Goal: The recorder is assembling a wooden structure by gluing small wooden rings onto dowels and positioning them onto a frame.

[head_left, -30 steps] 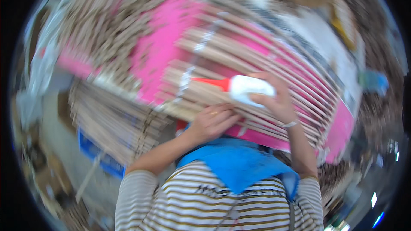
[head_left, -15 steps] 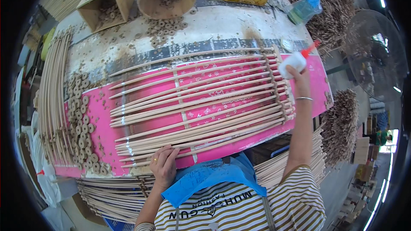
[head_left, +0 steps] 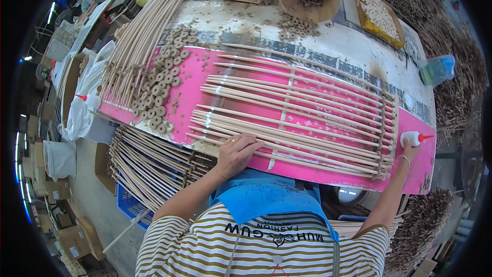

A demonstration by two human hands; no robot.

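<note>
My right hand (head_left: 409, 151) is closed round a white glue bottle (head_left: 410, 138), whose red nozzle points right. It is just off the right ends of a row of pale wooden rods (head_left: 307, 118). The rods lie side by side across a pink sheet (head_left: 177, 115), their right ends joined by a brown row of small rings (head_left: 382, 128). At the near edge, my left hand (head_left: 238, 153) is closed over the nearest rods toward their left ends, fingers bent together. Its fingers partly hide the rods beneath.
Loose wooden rings (head_left: 163, 78) lie left of the rods, beside a rod bundle (head_left: 146, 36). Behind stand a round wooden tub (head_left: 309, 0) and a yellow box (head_left: 376, 25) of pale pieces. A second red-tipped bottle (head_left: 92, 101) is at far left. More rods (head_left: 148, 159) lie below the table edge.
The view has swung left, showing more of the left side. My right hand has brought the glue bottle nearer to me along the rod ends, nozzle turned rightward. My left hand stays at the near rods.
</note>
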